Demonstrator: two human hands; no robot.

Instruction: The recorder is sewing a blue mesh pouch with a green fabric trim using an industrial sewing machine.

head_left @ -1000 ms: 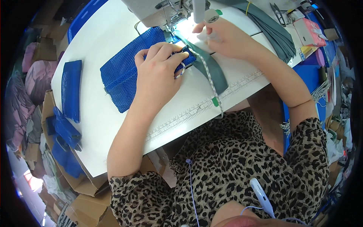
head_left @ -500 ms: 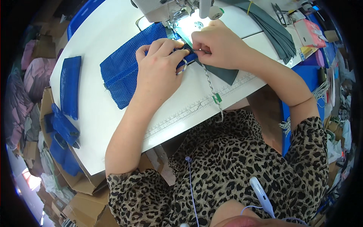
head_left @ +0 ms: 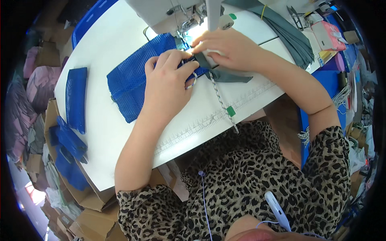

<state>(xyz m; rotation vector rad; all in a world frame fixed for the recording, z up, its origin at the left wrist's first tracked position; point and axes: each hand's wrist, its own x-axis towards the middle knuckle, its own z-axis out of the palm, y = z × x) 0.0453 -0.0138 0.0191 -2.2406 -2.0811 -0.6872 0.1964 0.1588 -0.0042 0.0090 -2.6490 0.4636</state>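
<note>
My left hand [head_left: 168, 80] is closed on the edge of a blue mesh fabric piece [head_left: 129, 82], its thumb and fingertips pinching near the sewing machine's needle area. My right hand [head_left: 233, 50] has its fingers stretched out toward the lit spot under the sewing machine [head_left: 161, 16], thumb apart, touching the work there. A dark grey-green strip [head_left: 231, 76] runs from beneath that hand and lies toward the right on the table. A pale speckled cord [head_left: 217, 94] loops by my left thumb and hangs down over the table edge, with a green tab [head_left: 230, 111] beside it.
The white table [head_left: 104, 160] has ruler markings along its near edge. Another blue mesh piece [head_left: 76, 98] lies at left, above cardboard boxes [head_left: 94, 223]. At upper right are a bundle of dark strips [head_left: 287, 38], thread snips [head_left: 295, 18] and a pink box [head_left: 327, 36].
My right hand has opened from a pinch on the dark strip, its fingers reaching forward toward the needle. The strip's loose end now lies bunched narrower. My left hand keeps hold of the mesh.
</note>
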